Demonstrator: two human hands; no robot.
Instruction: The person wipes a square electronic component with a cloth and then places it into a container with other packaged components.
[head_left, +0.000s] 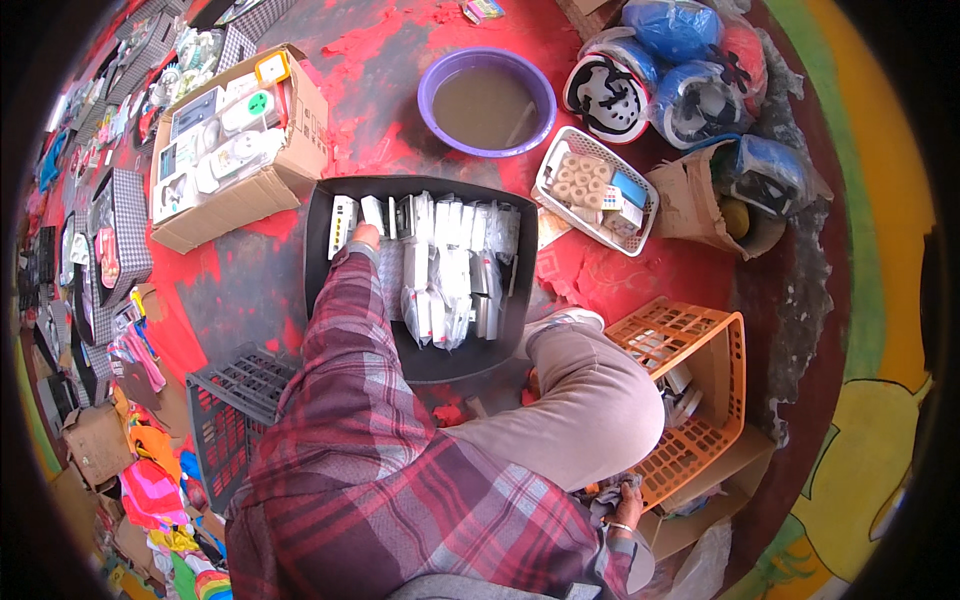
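A wide black bin [345, 368] stands on the floor in front of me. Rows of thin white boxes [452, 275], several in clear plastic wrap, fill its middle and right side. My left hand [366, 236] reaches into the far left part, its fingers closed at the lower end of a white box [373, 213]. Just left of it stands a white device with a row of ports [343, 226]. Low at the right, beside my knee, my right hand [627, 506] grips a crumpled grey cloth [604, 500]; part of the cloth is hidden.
Beyond the bin sits a purple basin [425, 105] of murky water. A cardboard box of electrical goods [225, 222] is at left, with a dark crate [225, 385] nearer. A white basket [547, 190], bagged helmets [690, 95] and a tipped orange crate [738, 375] lie right.
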